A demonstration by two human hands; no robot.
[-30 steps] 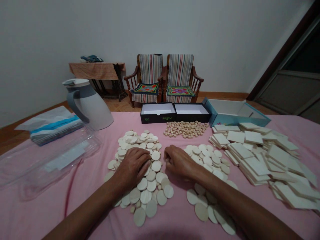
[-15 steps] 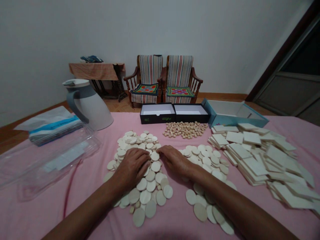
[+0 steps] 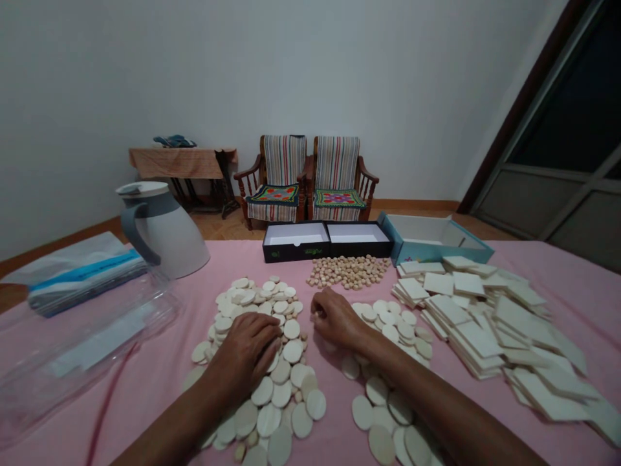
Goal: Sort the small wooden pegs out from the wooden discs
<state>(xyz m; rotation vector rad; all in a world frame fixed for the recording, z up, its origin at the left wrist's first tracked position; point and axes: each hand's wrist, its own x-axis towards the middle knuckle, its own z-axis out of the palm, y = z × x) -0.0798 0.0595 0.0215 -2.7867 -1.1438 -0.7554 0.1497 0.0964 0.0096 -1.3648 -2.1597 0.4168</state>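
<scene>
My left hand lies palm down over the left heap of round wooden discs, its fingers stretched loosely across them. A few small wooden pieces show among these discs. Just right of that heap is my right hand, with the fingers curled in and pinched together. Whatever is between its fingertips, if anything, is hidden. Beneath and beside the right forearm spreads a second heap of wooden discs. Beyond the right hand sits a pile of small wooden pieces.
Square wooden tiles are heaped at the right. Behind stand a black two-part box and a light-blue box. A jug, a blue-and-white packet and a clear plastic tray occupy the left of the pink cloth.
My right hand has drawn away from the left disc heap, and its fingers have curled in. The left hand stays on the heap. The view has tilted up and shifted slightly right.
</scene>
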